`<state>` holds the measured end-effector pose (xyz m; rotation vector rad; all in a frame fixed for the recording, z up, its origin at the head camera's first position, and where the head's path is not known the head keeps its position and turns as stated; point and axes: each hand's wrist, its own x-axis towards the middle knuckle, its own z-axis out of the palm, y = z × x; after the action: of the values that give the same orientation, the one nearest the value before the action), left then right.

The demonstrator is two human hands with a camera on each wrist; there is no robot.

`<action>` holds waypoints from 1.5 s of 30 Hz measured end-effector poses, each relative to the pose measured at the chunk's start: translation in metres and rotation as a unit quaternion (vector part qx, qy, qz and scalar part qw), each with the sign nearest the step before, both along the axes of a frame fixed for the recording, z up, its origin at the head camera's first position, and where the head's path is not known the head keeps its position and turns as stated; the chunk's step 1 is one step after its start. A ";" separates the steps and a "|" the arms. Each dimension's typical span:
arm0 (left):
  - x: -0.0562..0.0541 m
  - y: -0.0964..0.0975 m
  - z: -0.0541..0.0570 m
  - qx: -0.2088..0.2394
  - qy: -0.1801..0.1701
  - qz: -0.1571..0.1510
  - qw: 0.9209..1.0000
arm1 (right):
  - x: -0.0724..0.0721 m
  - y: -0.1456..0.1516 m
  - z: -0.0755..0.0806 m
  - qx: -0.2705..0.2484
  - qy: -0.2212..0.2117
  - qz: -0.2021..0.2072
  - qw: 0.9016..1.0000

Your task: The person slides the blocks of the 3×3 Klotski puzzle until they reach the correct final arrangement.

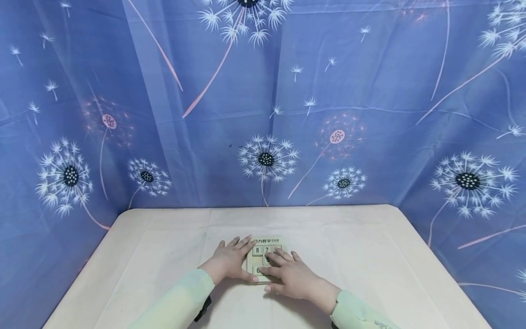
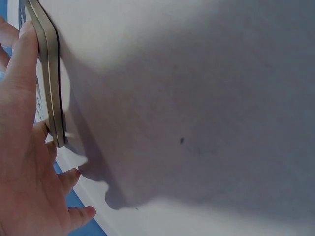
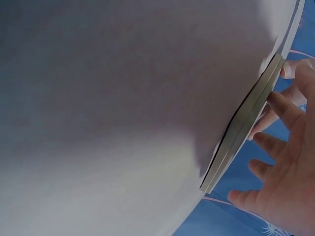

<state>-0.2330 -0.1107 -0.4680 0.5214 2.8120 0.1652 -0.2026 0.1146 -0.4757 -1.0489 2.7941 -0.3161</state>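
A pale number sliding puzzle (image 1: 256, 261) lies flat on the table, with printed characters along its far edge. Tiles 8 (image 1: 257, 250), 7 (image 1: 267, 249) and 6 (image 1: 257, 270) show; fingers cover other tiles. My left hand (image 1: 231, 258) holds the puzzle's left side, thumb at the near corner and fingers spread towards the far corner. In the left wrist view, that thumb (image 2: 25, 54) lies against the puzzle's edge. Over the tiles, my right hand (image 1: 297, 276) extends its fingers and touches the puzzle's face. The right wrist view shows the puzzle's side edge (image 3: 246, 118) beside these fingers.
A cream-coloured table (image 1: 361, 246) with rounded far corners surrounds the puzzle. Blue cloth with a dandelion print (image 1: 205, 151) hangs behind the table and at both sides. In the left wrist view, a small dark speck (image 2: 181, 140) marks the tabletop.
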 end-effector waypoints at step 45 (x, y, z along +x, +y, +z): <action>-0.003 -0.002 -0.008 0.000 0.013 -0.009 1.000 | -0.039 -0.011 -0.002 -0.005 0.020 -0.056 0.998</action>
<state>-0.2363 -0.1127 -0.4756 0.5520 2.8321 0.1546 -0.2417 0.1034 -0.4777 -0.9132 2.8951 -0.3262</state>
